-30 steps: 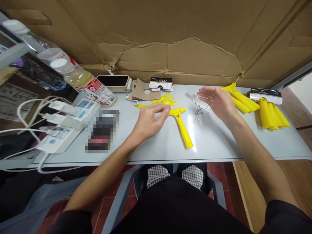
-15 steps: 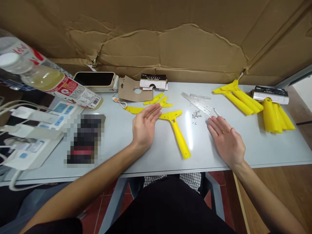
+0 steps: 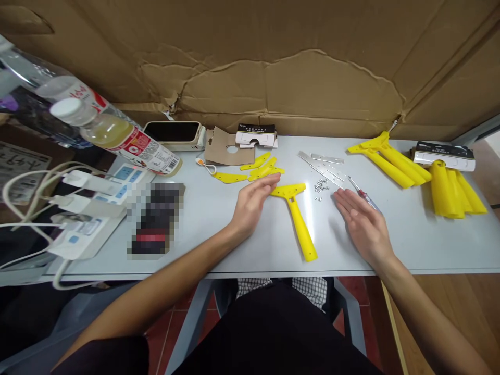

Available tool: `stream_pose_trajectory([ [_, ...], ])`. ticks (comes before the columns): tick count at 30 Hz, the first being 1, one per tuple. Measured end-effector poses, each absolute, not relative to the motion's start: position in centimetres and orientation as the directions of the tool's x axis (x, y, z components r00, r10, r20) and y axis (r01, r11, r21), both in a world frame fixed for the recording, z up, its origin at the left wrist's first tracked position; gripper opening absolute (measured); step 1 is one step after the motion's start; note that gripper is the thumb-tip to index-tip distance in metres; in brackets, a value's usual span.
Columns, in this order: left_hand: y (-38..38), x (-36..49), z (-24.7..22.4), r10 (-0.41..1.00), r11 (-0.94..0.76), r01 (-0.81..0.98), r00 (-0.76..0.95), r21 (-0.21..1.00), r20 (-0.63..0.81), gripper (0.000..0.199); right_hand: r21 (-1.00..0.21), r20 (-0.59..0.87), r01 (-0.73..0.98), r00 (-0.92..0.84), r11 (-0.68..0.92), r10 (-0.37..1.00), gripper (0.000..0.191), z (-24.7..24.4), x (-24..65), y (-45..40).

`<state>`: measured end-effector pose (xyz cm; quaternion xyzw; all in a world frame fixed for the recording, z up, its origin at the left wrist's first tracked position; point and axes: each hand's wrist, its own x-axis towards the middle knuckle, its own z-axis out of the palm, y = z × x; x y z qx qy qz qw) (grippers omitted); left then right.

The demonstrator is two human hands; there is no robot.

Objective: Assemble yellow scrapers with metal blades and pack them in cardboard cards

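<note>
Yellow T-shaped scraper handle (image 3: 299, 219) lies on the grey table (image 3: 273, 250) between the left hand (image 3: 252, 207) and the right hand (image 3: 365, 226), both flat with fingers extended and gripping nothing, the right beside a screwdriver (image 3: 364, 195) and near loose screws (image 3: 321, 186). Behind, a black-and-white box (image 3: 255, 136) carries Chinese lettering too small to read; at left, a bottle (image 3: 125, 140) has a red-and-white label (image 3: 141, 145) with a barcode and a round white Q-like mark.

The bare left hand (image 3: 251, 208) and bare right hand (image 3: 366, 225) stand apart, fingers extended, uncovered forearms (image 3: 179, 281) slanting forward from black sleeves (image 3: 107, 355).
</note>
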<state>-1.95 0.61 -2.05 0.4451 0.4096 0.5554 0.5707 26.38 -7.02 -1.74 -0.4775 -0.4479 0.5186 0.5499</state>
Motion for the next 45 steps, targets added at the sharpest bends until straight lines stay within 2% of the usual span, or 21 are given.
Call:
stream_pose_trajectory([
  [3, 0.6, -2.2, -2.0, 0.972, -0.168, -0.039, 0.159, 0.985, 0.172, 0.021, -0.994, 0.071, 0.090, 0.016, 0.069, 0.997, 0.038, -1.9, 26.1, -7.4],
  [5, 0.6, -2.3, -2.0, 0.945, -0.279, 0.102, 0.208, 0.955, 0.254, 0.020, -0.950, 0.143, 0.274, -0.051, 0.151, 0.988, 0.037, -1.7, 25.7, -7.5],
  [9, 0.9, -2.7, -2.1, 0.890, -0.444, 0.313, 0.262, 0.840, 0.373, 0.017, -0.748, 0.252, 0.570, -0.228, 0.339, 0.940, 0.027, -0.7, 25.3, -7.4],
  [12, 1.3, -3.3, -2.0, 0.835, -0.551, 0.515, 0.337, 0.657, 0.435, 0.016, -0.567, 0.152, 0.678, -0.471, 0.467, 0.869, 0.032, 1.2, 25.9, -6.7],
  [14, 1.6, -3.6, -1.9, 0.837, -0.545, 0.628, 0.371, 0.556, 0.401, 0.024, -0.505, -0.004, 0.690, -0.603, 0.519, 0.798, 0.038, 2.8, 26.7, -5.9],
  [18, 1.6, -3.9, -1.8, 0.888, -0.459, 0.768, 0.385, 0.447, 0.250, 0.046, -0.484, -0.210, 0.734, -0.626, 0.477, 0.751, 0.049, 6.2, 28.0, -2.4],
  [21, 1.6, -3.8, -1.8, 0.901, -0.434, 0.820, 0.394, 0.372, 0.181, 0.049, -0.522, -0.208, 0.733, -0.604, 0.435, 0.769, 0.046, 7.2, 28.3, 1.6],
  [23, 1.7, -3.7, -1.7, 0.905, -0.426, 0.826, 0.392, 0.370, 0.167, 0.046, -0.479, -0.141, 0.799, -0.477, 0.362, 0.867, 0.041, 6.8, 28.2, 4.2],
  [26, 2.0, -3.9, -1.7, 0.905, -0.423, 0.807, 0.395, 0.412, 0.155, 0.043, -0.303, 0.012, 0.920, -0.259, 0.250, 0.966, 0.036, 4.9, 27.7, 6.7],
  [29, 2.2, -4.1, -1.6, 0.905, -0.421, 0.773, 0.397, 0.475, 0.155, 0.037, -0.181, 0.044, 0.963, -0.196, 0.200, 0.980, 0.032, 2.9, 27.0, 7.3],
  [32, 2.4, -4.2, -1.4, 0.917, -0.382, 0.715, 0.373, 0.586, 0.143, 0.029, -0.158, 0.075, 0.965, -0.198, 0.207, 0.977, 0.030, 1.9, 26.1, 7.1],
  [34, 2.5, -4.2, -1.2, 0.945, -0.292, 0.650, 0.307, 0.702, 0.109, 0.028, -0.169, 0.083, 0.958, -0.220, 0.231, 0.972, 0.026, 1.7, 25.7, 7.1],
  [36, 2.7, -4.2, -0.9, 0.972, -0.141, 0.482, 0.233, 0.865, 0.028, 0.034, -0.191, 0.076, 0.950, -0.238, 0.249, 0.968, 0.022, 1.6, 25.3, 7.2],
  [38, 2.8, -4.0, -0.7, 0.979, 0.032, 0.180, 0.194, 0.983, -0.067, 0.039, -0.214, 0.069, 0.944, -0.240, 0.250, 0.968, 0.019, 1.5, 25.3, 7.4],
  [41, 2.9, -3.6, -0.5, 0.963, 0.223, -0.231, 0.204, 0.947, -0.177, 0.040, -0.228, 0.070, 0.943, -0.233, 0.243, 0.970, 0.021, 1.5, 25.4, 7.4],
  [43, 3.0, -3.4, -0.4, 0.948, 0.297, -0.335, 0.214, 0.894, -0.235, 0.040, -0.233, 0.069, 0.941, -0.237, 0.247, 0.969, 0.023, 1.5, 25.5, 7.3],
  [45, 3.0, -3.2, -0.4, 0.937, 0.334, -0.352, 0.222, 0.874, -0.269, 0.039, -0.244, 0.063, 0.936, -0.245, 0.253, 0.967, 0.026, 1.6, 25.6, 7.3],
])
